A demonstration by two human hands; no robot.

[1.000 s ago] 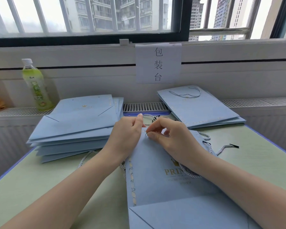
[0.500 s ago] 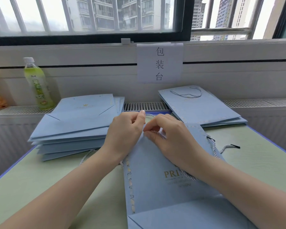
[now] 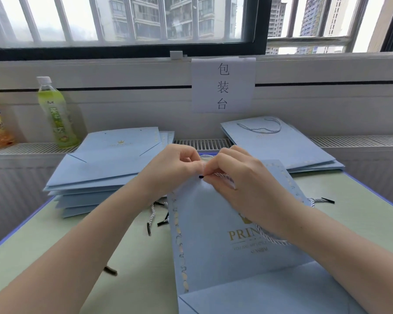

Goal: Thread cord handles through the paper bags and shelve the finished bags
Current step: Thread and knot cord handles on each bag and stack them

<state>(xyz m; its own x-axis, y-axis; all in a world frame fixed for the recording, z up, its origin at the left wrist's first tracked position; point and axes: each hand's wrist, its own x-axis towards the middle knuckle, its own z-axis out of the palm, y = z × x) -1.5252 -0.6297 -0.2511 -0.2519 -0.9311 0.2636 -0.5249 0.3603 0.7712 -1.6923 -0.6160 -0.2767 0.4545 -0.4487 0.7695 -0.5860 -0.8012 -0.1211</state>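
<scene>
— Bag status: where is the blue paper bag [image 3: 225, 245] lying, and what is being obscured?

— It is lying flat on the green table [image 3: 361, 223], between the person's forearms. Its folded base is running off the lower edge of the view. The right hand [image 3: 247, 189] and wrist are covering part of the gold lettering, so only "PRIN" is reading clearly.

— Orientation?

— The long axis is running away from the person, with the open top edge pointing toward the window and the base pointing toward the body.

— Finger state?

— The right thumb and forefinger are pinching the twisted white cord [image 3: 224, 176] just behind its black tip, which is sitting at the bag's top edge. The left hand [image 3: 175, 171] is curling its fingers at that same edge; whether it is gripping paper or cord cannot be determined, since the fingertips are hiding each other.

— Surroundings?

— A stack of flat bags [image 3: 104, 166] is sitting at the far left, and bags with handles [image 3: 281, 143] are lying at the far right. Loose cords [image 3: 154, 214] are lying under the left wrist.
</scene>
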